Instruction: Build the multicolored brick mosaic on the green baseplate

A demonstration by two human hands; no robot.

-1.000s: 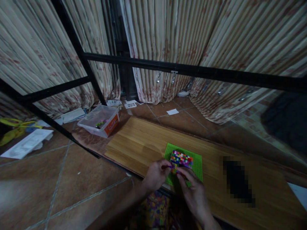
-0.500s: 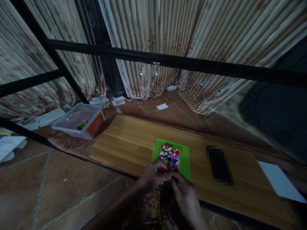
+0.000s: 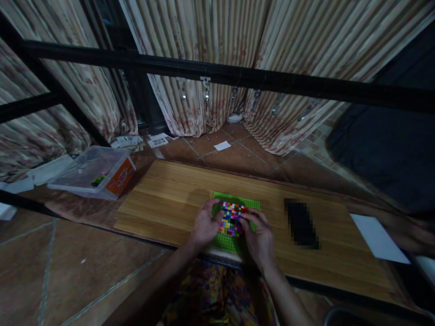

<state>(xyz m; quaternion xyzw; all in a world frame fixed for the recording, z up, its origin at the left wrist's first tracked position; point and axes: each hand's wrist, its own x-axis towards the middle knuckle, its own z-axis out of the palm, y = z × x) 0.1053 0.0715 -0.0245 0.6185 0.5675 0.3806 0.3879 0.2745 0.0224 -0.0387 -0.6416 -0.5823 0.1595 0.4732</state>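
A green studded baseplate (image 3: 242, 202) lies on a wooden board (image 3: 170, 199). A patch of small multicoloured bricks (image 3: 230, 217) covers its middle. My left hand (image 3: 205, 225) rests on the plate's left side, fingers curled against the brick patch. On the right side, my right hand (image 3: 260, 235) has its fingertips pressed on the patch's top right edge, where a red brick (image 3: 242, 209) shows. Whether either hand holds a loose brick is hidden.
A clear plastic box (image 3: 91, 172) with an orange label sits on the floor at left. A black pixelated object (image 3: 301, 223) lies on the board, white paper (image 3: 377, 237) beyond it. Black metal bars (image 3: 217, 72) cross in front of striped curtains (image 3: 272, 36).
Both hands moved forward from the plate's near edge onto the brick patch, one on each side. The view shifted right and down.
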